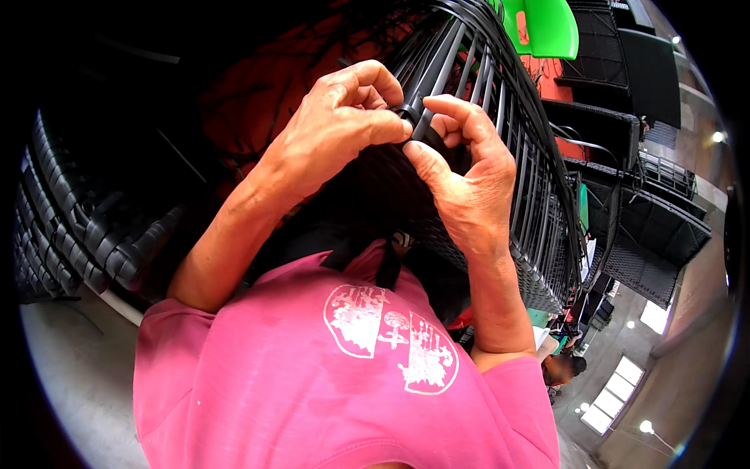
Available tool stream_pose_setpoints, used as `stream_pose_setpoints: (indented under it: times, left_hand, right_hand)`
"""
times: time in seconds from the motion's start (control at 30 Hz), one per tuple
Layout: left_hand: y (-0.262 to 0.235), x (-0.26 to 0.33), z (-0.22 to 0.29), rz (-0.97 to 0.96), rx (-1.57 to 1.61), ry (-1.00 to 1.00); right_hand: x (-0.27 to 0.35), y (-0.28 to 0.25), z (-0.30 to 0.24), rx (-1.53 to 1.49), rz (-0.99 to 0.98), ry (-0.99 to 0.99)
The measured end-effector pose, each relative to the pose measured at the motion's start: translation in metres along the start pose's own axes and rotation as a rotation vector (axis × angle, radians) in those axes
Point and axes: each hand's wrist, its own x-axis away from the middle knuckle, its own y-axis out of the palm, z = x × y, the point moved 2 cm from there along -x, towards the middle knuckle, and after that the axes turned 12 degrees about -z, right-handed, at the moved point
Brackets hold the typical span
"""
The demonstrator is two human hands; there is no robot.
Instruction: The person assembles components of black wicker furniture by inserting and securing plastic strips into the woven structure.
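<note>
Both my hands work close together at a black woven chair frame with upright black strands. My left hand pinches a black plastic weaving strip between thumb and forefinger. My right hand grips the same strip just to the right, thumb pressed against it, fingers curled over a strand. The strip's far end is hidden behind my fingers. My pink shirt fills the lower part of the view.
A stack of black woven furniture stands at the left. More black woven pieces are piled at the right, with a green plastic chair above. Another person is at the lower right. Grey floor lies at the lower left.
</note>
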Motion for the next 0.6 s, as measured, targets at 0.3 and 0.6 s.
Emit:
stream_pose_setpoints:
  times: [0.3,0.6]
  left_hand:
    - [0.007,0.003,0.002,0.122,0.23,-0.071]
    - [0.004,0.014,-0.023,0.101,0.471,0.071]
  right_hand:
    - [0.008,0.004,0.002,0.039,0.067,-0.192]
    - [0.009,0.006,-0.005,0.09,0.073,-0.195]
